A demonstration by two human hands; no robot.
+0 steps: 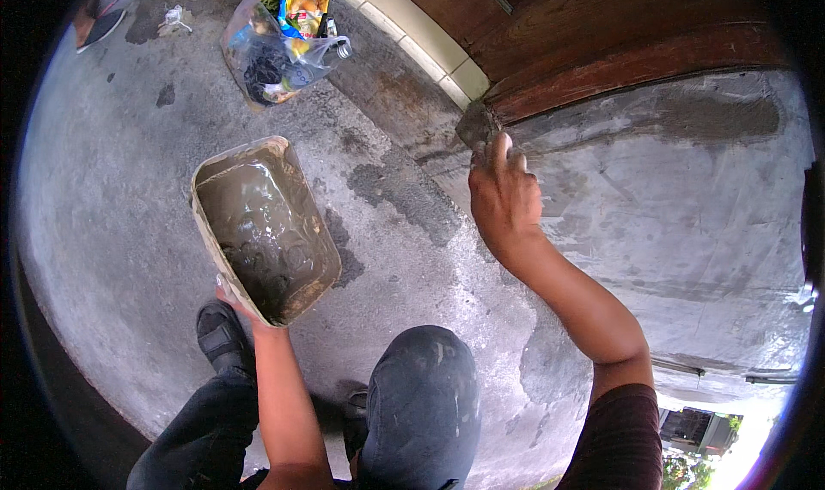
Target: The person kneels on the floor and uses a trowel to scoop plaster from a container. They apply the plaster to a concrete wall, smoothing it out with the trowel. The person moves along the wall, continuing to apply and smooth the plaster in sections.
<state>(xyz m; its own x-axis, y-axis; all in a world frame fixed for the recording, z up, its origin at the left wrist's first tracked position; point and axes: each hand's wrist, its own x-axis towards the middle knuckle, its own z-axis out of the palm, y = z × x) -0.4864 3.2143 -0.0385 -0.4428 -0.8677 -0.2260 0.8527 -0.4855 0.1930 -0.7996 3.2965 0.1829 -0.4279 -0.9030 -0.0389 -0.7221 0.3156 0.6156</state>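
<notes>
A knee (pixel 425 395) in dark blue-gray pants is closest, with pale smudges on it. Past it is a rough gray floor (pixel 137 198) with darker patches. The left hand (pixel 239 299) holds the near left corner of a tub (pixel 316 275), fingers bent around its edge. The tub is tilted above the floor, and wet gray paste (pixel 258 206) coats its inside. The right hand (pixel 507 194) is closed around a flat tool (pixel 478 126); its handle is mostly hidden. The tool's blade is at the corner where the brown wood (pixel 619 39) meets a gray cement face (pixel 636 224). A dark, damp-looking patch (pixel 722 116) sits on that face, just under the wood. Cream tiles (pixel 387 22) line the edge. A see-through bag (pixel 288 73) full of wrappers and a bottle sits on the floor. Bright daylight and green leaves (pixel 687 468) show at the bottom right.
</notes>
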